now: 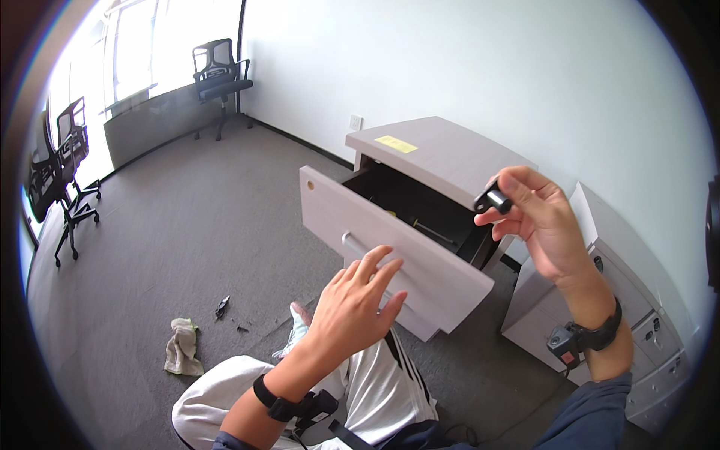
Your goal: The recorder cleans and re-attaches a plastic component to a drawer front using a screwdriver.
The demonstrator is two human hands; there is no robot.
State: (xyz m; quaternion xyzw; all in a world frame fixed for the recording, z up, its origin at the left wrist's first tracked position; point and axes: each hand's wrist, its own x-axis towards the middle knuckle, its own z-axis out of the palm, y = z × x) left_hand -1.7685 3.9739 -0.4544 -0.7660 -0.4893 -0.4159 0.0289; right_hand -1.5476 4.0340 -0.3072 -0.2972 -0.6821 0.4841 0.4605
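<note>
Holds up a small black-and-silver cylindrical fitting (493, 199) in the right hand (550, 232), with a pinching grip of thumb and fingers, seen against the front right corner of a pale cabinet (450, 146). Holds the left hand (354, 301) with a spread grip, fingers loosely bent, before the drawer front (442, 283) and near its bar handle (351, 241); cannot tell from here whether touching. Faces a round hole (310, 185) at that front's upper left corner and, inside the pulled-out dark drawer (401, 191), a slender tool (435, 232) with a yellow part. Has a yellow label (396, 144) in view by the cabinet top's left front edge. Wears a black strap (604, 330) with a small device on each wrist. Has a crumpled cloth (183, 349) and a small dark tool (223, 306) on the grey floor (202, 202), left of the legs; a grey metal cabinet (541, 319) to the right; an office chair (217, 79) by the floor's far edge.
</note>
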